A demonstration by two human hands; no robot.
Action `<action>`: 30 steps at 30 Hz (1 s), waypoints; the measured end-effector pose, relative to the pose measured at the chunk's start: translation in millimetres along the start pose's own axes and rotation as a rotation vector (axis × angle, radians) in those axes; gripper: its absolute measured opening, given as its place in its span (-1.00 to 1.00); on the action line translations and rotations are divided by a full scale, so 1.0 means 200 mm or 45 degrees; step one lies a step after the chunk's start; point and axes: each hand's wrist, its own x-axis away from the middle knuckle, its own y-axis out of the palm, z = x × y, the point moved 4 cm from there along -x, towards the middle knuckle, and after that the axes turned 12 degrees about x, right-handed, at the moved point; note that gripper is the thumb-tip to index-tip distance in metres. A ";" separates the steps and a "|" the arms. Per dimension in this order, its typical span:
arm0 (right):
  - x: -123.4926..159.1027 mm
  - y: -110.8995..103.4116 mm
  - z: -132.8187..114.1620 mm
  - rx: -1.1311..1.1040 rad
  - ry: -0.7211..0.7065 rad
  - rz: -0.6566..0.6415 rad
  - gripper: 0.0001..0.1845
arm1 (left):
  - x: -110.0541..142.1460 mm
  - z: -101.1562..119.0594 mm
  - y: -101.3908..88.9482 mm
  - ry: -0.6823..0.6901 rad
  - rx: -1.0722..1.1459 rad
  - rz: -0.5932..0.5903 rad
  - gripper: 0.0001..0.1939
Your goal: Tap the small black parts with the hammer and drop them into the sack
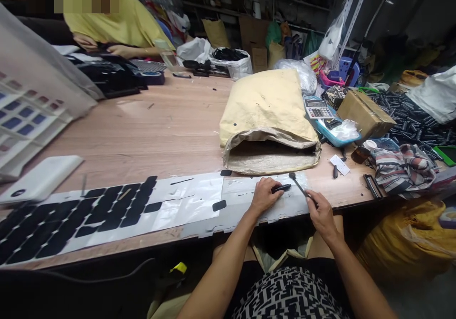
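Observation:
My left hand [264,195] rests low over the white sheet [245,209] at the table's front edge, its fingers closed on a small black elongated part [282,188]. My right hand [323,215] grips the dark handle of a thin brush-like tool [298,184]. The tool's round dark head lies just beyond the tip of the black part; whether they touch I cannot tell. Directly behind both hands, a cream sack [267,100] lies with its mouth facing me. Its inside is dark. Left of my hands, a single black rounded piece [219,206] lies on the sheet.
Rows of black rounded pieces [107,209] cover the sheet's left part. At right are a blue tray [337,133] with a calculator [317,109], a cardboard box [366,112], a brown bottle [361,152] and a striped cloth [404,169]. A person in yellow [117,24] sits across the table.

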 end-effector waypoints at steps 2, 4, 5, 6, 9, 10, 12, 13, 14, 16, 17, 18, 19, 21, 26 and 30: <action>0.06 0.01 -0.05 -0.032 -0.028 -0.056 -0.67 | 0.00 0.00 0.00 -0.013 -0.005 0.003 -0.85; 0.10 0.02 -0.07 -0.014 -0.049 -0.066 -0.67 | 0.00 0.00 0.00 -0.025 -0.013 0.006 -0.86; 0.11 0.02 -0.08 -0.001 -0.057 -0.056 -0.67 | 0.00 0.00 0.00 -0.027 -0.015 0.006 -0.87; 0.11 0.02 -0.09 0.010 -0.066 -0.041 -0.67 | 0.00 0.00 0.00 -0.027 -0.016 0.005 -0.88; 0.12 0.03 -0.10 0.038 -0.091 -0.021 -0.65 | 0.00 0.01 0.00 -0.026 -0.023 0.006 -0.90; 0.12 0.04 -0.10 0.053 -0.097 -0.029 -0.65 | 0.00 0.01 0.00 -0.029 -0.025 0.009 -0.91; 0.11 0.05 -0.10 0.087 -0.101 -0.047 -0.65 | 0.00 0.01 0.00 -0.035 -0.024 0.015 -0.92; 0.11 0.05 -0.10 0.099 -0.098 -0.047 -0.65 | 0.00 0.01 0.00 -0.035 -0.022 0.017 -0.91; 0.11 0.05 -0.09 0.104 -0.090 -0.040 -0.65 | 0.00 0.01 0.00 -0.034 -0.019 0.017 -0.91; 0.10 0.04 -0.09 0.098 -0.070 -0.009 -0.65 | 0.00 0.01 0.00 -0.024 -0.018 0.016 -0.90; 0.10 0.03 -0.08 0.090 -0.062 0.004 -0.65 | 0.00 0.01 0.00 -0.018 -0.018 0.017 -0.89; 0.10 0.02 -0.08 0.080 -0.056 0.007 -0.65 | 0.00 0.01 0.00 -0.013 -0.018 0.020 -0.89; 0.10 0.02 -0.07 0.073 -0.051 0.003 -0.65 | 0.00 0.01 0.00 -0.010 -0.017 0.023 -0.89; 0.11 0.02 -0.07 0.068 -0.039 -0.020 -0.66 | 0.00 0.01 -0.01 -0.012 -0.009 0.029 -0.88; 0.11 0.01 -0.05 0.066 -0.017 -0.017 -0.66 | -0.01 0.01 0.00 -0.037 -0.013 0.009 -0.88; 0.04 -0.03 0.01 0.182 0.012 0.074 -0.65 | -0.01 0.00 0.00 -0.015 -0.018 -0.002 -0.88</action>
